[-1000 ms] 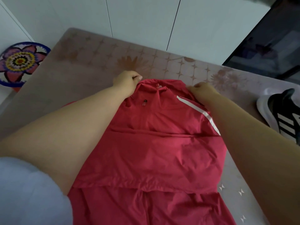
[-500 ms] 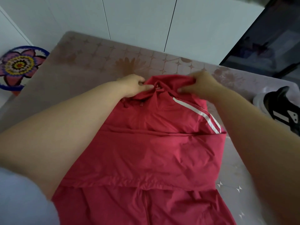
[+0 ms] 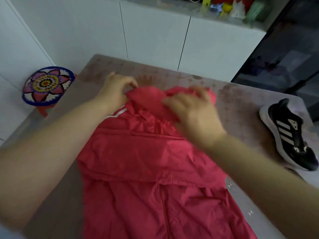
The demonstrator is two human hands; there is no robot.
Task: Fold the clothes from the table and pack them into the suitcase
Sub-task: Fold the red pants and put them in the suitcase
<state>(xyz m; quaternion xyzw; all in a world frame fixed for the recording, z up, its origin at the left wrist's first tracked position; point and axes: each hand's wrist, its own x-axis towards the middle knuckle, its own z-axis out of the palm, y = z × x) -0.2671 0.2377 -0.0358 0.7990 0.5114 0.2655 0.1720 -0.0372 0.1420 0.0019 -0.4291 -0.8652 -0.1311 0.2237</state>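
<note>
The red jacket (image 3: 146,161) lies spread on the table (image 3: 241,104), its near end cut off by the frame's bottom edge. Motion smears the right hand (image 3: 191,109), which lies over the bunched collar end; whether it grips is unclear. The left hand (image 3: 115,88) pinches that cloth with curled fingers. The collar is more bunched than half a second ago.

Red jacket (image 3: 146,161) with white stripes, spread on a mauve, star-printed table (image 3: 241,104). Black shoe (image 3: 290,135), three white stripes, at three o'clock. Pink-flowered, blue-rimmed stool (image 3: 46,85) at nine.
</note>
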